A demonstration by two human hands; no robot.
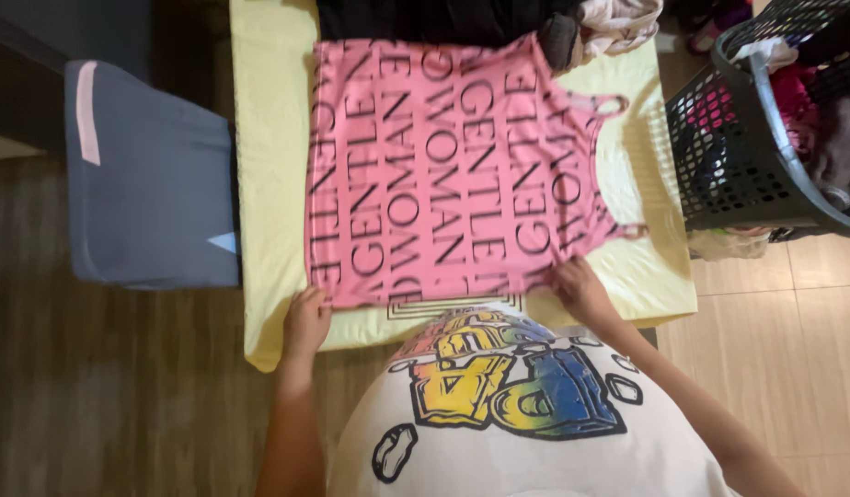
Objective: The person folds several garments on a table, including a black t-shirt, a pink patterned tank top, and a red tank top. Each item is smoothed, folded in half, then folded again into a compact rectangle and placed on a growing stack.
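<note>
A pink sleeveless top (443,170) with black lettering lies spread flat on a pale yellow padded surface (269,184), its thin straps to the right. My left hand (307,322) grips the near left corner of the top at its hem. My right hand (577,283) grips the near right edge, close to the lower strap. Both hands hold the fabric's near edge against the surface. My white shirt with a colourful print fills the bottom of the view.
A dark mesh laundry basket (719,138) full of clothes stands at the right on a tiled floor. A grey-blue folded item (149,175) lies left of the yellow surface. Dark and light garments (572,28) are piled at the far edge.
</note>
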